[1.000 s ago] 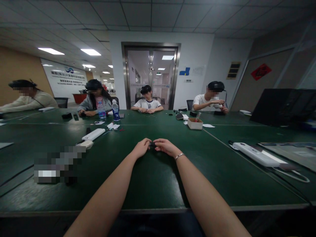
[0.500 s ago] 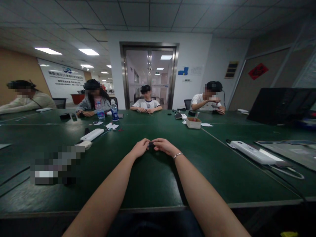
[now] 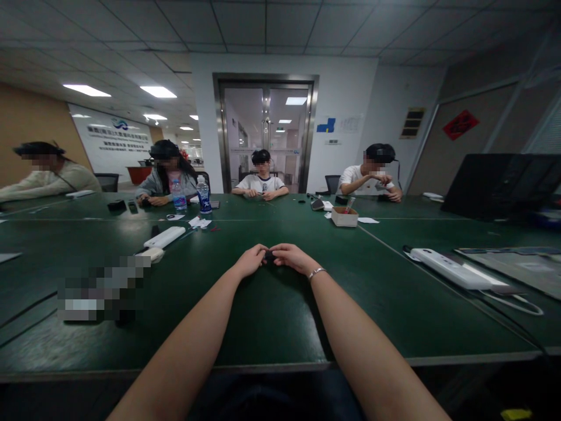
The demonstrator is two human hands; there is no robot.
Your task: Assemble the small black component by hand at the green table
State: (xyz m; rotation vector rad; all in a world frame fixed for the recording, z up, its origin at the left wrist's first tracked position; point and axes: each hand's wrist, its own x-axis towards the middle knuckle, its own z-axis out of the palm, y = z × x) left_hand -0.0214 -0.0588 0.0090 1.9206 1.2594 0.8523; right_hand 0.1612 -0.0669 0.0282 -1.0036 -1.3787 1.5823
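Note:
Between my two hands, over the middle of the green table (image 3: 272, 316), is a small black object (image 3: 269, 255); it is too small and too covered by fingers for me to tell its kind. My left hand (image 3: 252, 260) grips its left end with the fingertips. On the other end, the fingers of my right hand (image 3: 292, 258) are closed, and a metal bracelet (image 3: 316, 272) circles that wrist. Both forearms reach forward over the table's near edge.
White power strips (image 3: 449, 269) with cables lie at right and left (image 3: 164, 237). Across the table several people sit, near two bottles (image 3: 204, 196) and a small open box (image 3: 344, 217). A black monitor (image 3: 499, 186) stands at far right.
My hands stay almost in place around the small black object, with only slight finger movement. The whole view has shifted very slightly.

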